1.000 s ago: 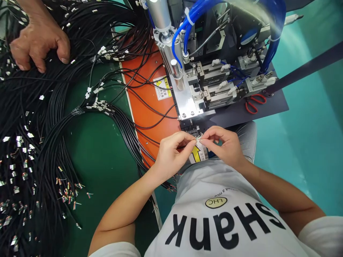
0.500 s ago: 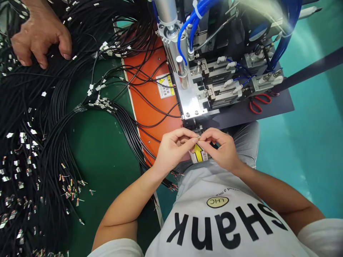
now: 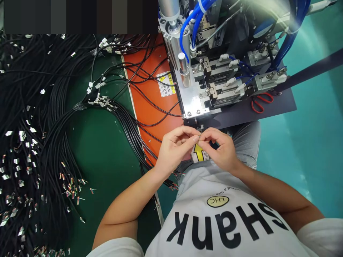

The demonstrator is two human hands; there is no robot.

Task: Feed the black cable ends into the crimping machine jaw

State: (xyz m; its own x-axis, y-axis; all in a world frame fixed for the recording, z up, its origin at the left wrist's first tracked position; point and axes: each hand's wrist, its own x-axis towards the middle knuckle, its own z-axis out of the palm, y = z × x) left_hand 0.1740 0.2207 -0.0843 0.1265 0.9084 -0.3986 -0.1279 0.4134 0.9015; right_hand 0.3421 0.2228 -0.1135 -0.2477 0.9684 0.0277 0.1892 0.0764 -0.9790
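My left hand (image 3: pixel 177 148) and my right hand (image 3: pixel 221 148) meet at the front edge of a metal machine (image 3: pixel 191 101). Thumb and forefinger of each are pinched together, fingertips nearly touching. Between them is something tiny, mostly covered by the fingers, so I cannot make out what it is. Right below the fingertips shows a label with a yellow arrow (image 3: pixel 198 153). To the left of my left hand, a bundle of black cables (image 3: pixel 128 121) with silver metal ends runs over the orange plate (image 3: pixel 150 103) and passes under my wrist.
A large heap of black cables (image 3: pixel 50 107) with metal ends and bare coloured wires covers the left of the green table (image 3: pixel 107 160). Red-handled scissors (image 3: pixel 258 103) lie on the dark board at right. Blue air hoses (image 3: pixel 284 50) arch over the machine.
Both hands keep their pinch at the same spot, with only slight finger movement. The view has shifted a little. Another person's hand, seen earlier on the cables at upper left, is now hidden by a blocked-out area.
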